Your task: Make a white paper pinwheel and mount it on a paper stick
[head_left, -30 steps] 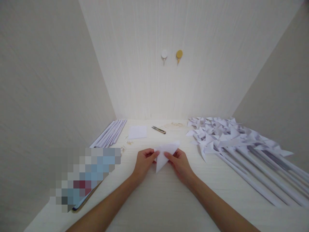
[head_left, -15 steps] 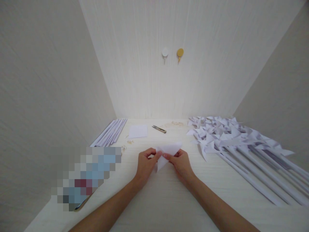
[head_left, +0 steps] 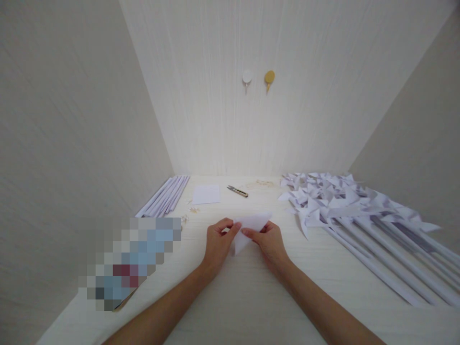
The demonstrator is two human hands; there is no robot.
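Looking across the counter (head_left: 251, 306), left to right:
Blurred patch: a pixelled block (head_left: 131, 261) at the near left edge; what lies under it cannot be told.
Tubes: a sheaf of rolled white tubes (head_left: 163, 195) along the left wall, pointing toward the far corner.
Bits: small pale scraps (head_left: 190, 211) just right of the tubes.
Sheet: a flat white square (head_left: 206, 194) near the back, lying alone.
Left hand: left hand (head_left: 219, 242), grip pinched shut on the left edge of the paper.
Paper: folded white paper (head_left: 249, 227), triangular, at mid counter, held between both hands, its point toward the person.
Right hand: right hand (head_left: 269, 244), grip clamped on the paper's right side, fingertips close to the left hand's.
Snips: small snips (head_left: 237, 191) behind the hands, well apart from them.
Hooks: a white hook (head_left: 247, 77) and a gold hook (head_left: 269, 77) on the back wall.
Pinwheels: a heap of white pinwheels (head_left: 334, 199) on the right, sticks running toward the near right.
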